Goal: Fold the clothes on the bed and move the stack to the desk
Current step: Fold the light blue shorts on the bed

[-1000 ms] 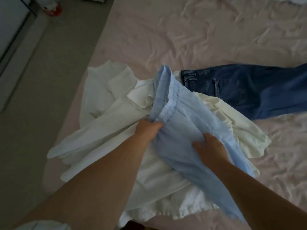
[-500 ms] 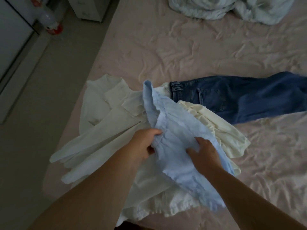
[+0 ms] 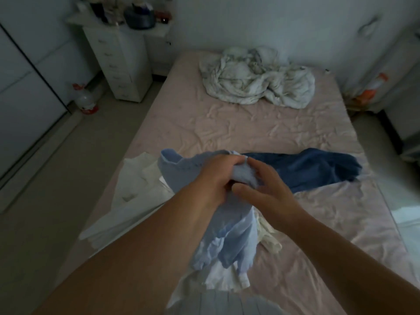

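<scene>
Step in hand: lifting the light blue garment (image 3: 181, 171) off the pile at 6 o'clock on the bed (image 3: 238, 128). The left hand (image 3: 216, 178) grips its bunched edge; the right hand (image 3: 266, 189) pinches the fabric alongside. Next, spread it flat for folding.

Two hands show, the left grip (image 3: 218, 176) and the right grip (image 3: 270, 192), both on one light blue garment (image 3: 229, 226). One pair of dark blue jeans (image 3: 318, 169) lies on the one bed (image 3: 227, 123). White and cream clothes (image 3: 136, 196) lie in a heap by the near edge; at least two pieces, the exact count unclear. One crumpled blanket (image 3: 256, 78) sits at the far end. One white drawer chest (image 3: 122, 64) stands beside the bed, and one bottle (image 3: 85, 101) stands on the floor
</scene>
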